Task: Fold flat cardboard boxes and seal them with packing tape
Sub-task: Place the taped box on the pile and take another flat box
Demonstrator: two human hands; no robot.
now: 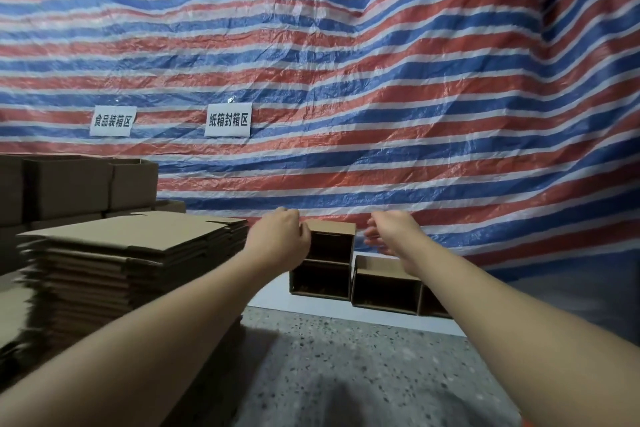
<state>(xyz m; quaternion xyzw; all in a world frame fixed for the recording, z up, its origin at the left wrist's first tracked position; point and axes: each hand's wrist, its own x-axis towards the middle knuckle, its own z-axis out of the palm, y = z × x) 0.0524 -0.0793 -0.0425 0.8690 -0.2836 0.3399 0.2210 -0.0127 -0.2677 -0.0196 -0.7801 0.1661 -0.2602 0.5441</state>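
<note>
My left hand (280, 236) grips the top box (331, 242) above the lower box (320, 279), my right hand (388, 236) blurred, grip indeterminate; a one-sided hold risks toppling it.

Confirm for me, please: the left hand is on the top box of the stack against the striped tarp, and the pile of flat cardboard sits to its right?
Not quite: the head view shows the pile of flat cardboard to the left of that stack. The left hand is indeed on the top box, against the striped tarp.
</note>
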